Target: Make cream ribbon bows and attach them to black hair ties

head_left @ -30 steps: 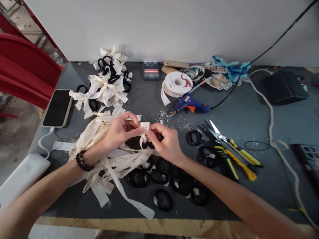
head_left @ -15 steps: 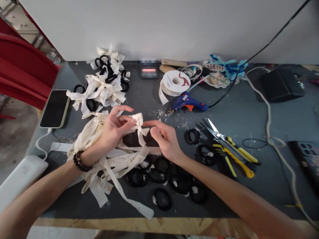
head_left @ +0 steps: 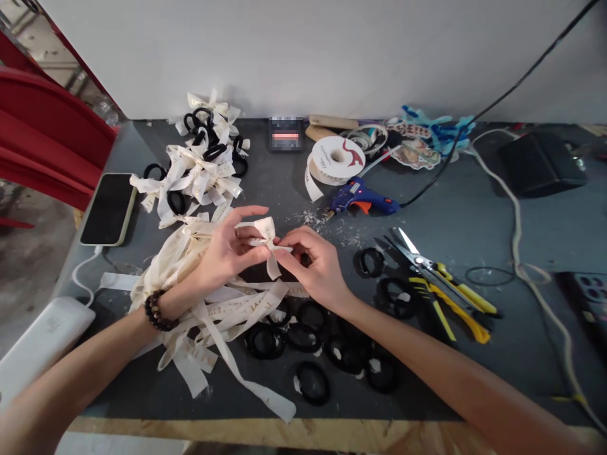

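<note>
A cream ribbon bow (head_left: 266, 230) is held between both hands over the middle of the table. My left hand (head_left: 232, 243) pinches it from the left, with the index finger stretched out above. From the right, my right hand (head_left: 315, 262) pinches the bow's knot or tail between thumb and fingers; which of the two is partly hidden. Beneath my left wrist lies a heap of printed cream ribbon strips (head_left: 175, 253). Several black hair ties (head_left: 306, 328), some with white bits on them, lie below my right hand.
Finished-looking bows on black hair ties (head_left: 203, 167) are piled at the back left. A ribbon spool (head_left: 337, 158) and a blue glue gun (head_left: 363, 197) with a black cord lie behind my hands. To the right are scissors (head_left: 417, 259) and a yellow cutter (head_left: 458, 309); a phone (head_left: 108, 208) lies left.
My right hand has moved in to the bow and closed its thumb and fingers on it. The bow's tail has shifted. My left hand keeps its pinch.
</note>
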Tool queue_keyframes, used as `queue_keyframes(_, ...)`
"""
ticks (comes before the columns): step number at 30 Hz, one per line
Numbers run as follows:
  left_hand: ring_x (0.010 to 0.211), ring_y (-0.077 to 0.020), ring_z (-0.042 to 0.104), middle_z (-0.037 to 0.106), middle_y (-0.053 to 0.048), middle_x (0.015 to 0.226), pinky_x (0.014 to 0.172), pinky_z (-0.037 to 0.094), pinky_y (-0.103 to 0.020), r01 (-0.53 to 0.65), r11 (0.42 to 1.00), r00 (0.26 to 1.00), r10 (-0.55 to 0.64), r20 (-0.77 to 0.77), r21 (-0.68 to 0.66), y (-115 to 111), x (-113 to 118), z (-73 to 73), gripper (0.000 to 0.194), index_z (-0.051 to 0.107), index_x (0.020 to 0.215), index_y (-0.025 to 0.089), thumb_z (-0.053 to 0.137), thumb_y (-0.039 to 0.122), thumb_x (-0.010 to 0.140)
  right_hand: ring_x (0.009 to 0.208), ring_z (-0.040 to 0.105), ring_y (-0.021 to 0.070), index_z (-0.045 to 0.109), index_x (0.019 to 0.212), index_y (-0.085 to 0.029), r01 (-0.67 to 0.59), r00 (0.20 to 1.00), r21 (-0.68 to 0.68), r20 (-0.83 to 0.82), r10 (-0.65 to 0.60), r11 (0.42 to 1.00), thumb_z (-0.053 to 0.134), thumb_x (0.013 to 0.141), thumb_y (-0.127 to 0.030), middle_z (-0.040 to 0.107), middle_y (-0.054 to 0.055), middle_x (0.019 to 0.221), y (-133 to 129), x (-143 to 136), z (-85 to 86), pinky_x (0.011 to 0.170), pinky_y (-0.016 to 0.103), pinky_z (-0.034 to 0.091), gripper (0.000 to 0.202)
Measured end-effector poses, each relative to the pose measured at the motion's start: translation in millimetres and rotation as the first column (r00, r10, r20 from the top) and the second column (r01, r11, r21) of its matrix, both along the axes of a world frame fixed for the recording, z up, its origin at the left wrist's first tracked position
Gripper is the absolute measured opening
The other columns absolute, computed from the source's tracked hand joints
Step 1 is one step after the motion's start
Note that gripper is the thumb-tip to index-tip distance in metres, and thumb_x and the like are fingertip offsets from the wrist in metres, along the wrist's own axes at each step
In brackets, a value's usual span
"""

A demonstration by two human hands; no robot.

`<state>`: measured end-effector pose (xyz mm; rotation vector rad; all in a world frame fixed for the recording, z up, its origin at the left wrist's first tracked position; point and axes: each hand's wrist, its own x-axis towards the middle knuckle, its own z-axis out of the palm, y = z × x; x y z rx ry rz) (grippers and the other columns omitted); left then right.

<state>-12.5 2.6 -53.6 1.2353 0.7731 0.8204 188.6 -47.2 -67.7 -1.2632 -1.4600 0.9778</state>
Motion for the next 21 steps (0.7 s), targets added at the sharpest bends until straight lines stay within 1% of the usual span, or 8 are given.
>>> queue_keyframes(2,0.081,-0.0167,0.075,0.077,-0.005,0.093,0.064,0.056,-0.021,-0.015,0.999,0.997,0.017,-0.077,0.036,-0.2,0.4,0.8,0.068,0.059,0.136,0.021,0.093,0.039,0.080,0.065,0.055,0.0121,0.072,0.086,-0.024,0.016,1.000,-0.015,0.003,-0.016,1.000,0.076,0.094,-0.035,0.070,0.001,0.091,-0.5,-0.6,-0.1,0.058,0.029,0.044,0.014)
queue_keyframes(5,0.071,-0.0136,0.071,0.076,-0.003,0.085,0.056,0.049,-0.020,-0.081,0.994,0.986,0.091,-0.139,0.077,0.4,1.2,1.2,0.060,0.062,0.131,0.020,0.092,0.035,0.081,0.068,0.059,0.0131,0.073,0.086,-0.024,0.034,0.999,-0.025,-0.003,-0.034,0.999,0.073,0.096,-0.034,0.070,0.001,0.089,-1.3,-1.1,-0.1,0.059,0.029,0.046,0.014)
queue_keyframes(8,0.073,-0.0139,0.071,0.075,-0.003,0.084,0.060,0.051,-0.021,-0.080,0.994,0.986,0.090,-0.140,0.070,1.1,2.1,2.3,0.058,0.062,0.129,0.019,0.092,0.032,0.081,0.071,0.063,0.0143,0.073,0.085,-0.023,0.055,0.998,-0.043,-0.029,-0.057,0.998,0.072,0.097,-0.035,0.069,0.001,0.086,-2.0,-1.2,-0.9,0.064,0.029,0.049,0.017)
queue_keyframes(12,0.073,-0.0134,0.070,0.075,-0.003,0.088,0.062,0.052,-0.022,-0.091,0.994,0.985,0.100,-0.139,0.066,0.6,3.2,4.0,0.052,0.063,0.125,0.018,0.090,0.031,0.083,0.072,0.069,0.0162,0.072,0.085,-0.022,0.053,0.995,-0.115,-0.081,-0.063,0.992,0.073,0.097,-0.040,0.070,0.001,0.082,-2.7,-1.8,-2.9,0.066,0.030,0.053,0.021)
queue_keyframes(15,0.078,-0.0140,0.072,0.076,-0.005,0.094,0.067,0.056,-0.022,-0.099,0.994,0.986,0.105,-0.130,0.052,0.2,3.6,3.7,0.043,0.066,0.117,0.017,0.089,0.030,0.083,0.071,0.072,0.0167,0.071,0.088,-0.022,0.053,0.989,-0.144,-0.130,-0.072,0.988,0.074,0.096,-0.042,0.071,0.001,0.081,-2.9,-2.4,-4.9,0.066,0.030,0.055,0.021)
queue_keyframes(18,0.081,-0.0141,0.072,0.075,-0.005,0.094,0.074,0.058,-0.023,-0.075,0.996,0.989,0.079,-0.122,0.039,0.6,3.5,3.4,0.031,0.069,0.103,0.015,0.088,0.031,0.084,0.074,0.076,0.0170,0.070,0.090,-0.022,0.054,0.982,-0.126,-0.174,-0.075,0.991,0.075,0.097,-0.040,0.070,0.001,0.087,-3.0,-2.8,-7.1,0.068,0.029,0.057,0.020)
queue_keyframes(21,0.077,-0.0129,0.069,0.073,-0.003,0.087,0.071,0.056,-0.022,-0.019,0.999,0.990,0.022,-0.142,0.026,1.2,3.4,4.6,0.026,0.072,0.098,0.015,0.086,0.032,0.086,0.076,0.076,0.0160,0.069,0.090,-0.023,0.068,0.980,-0.087,-0.181,-0.083,0.994,0.074,0.098,-0.038,0.066,0.000,0.092,-3.2,-3.0,-9.2,0.069,0.029,0.058,0.018)
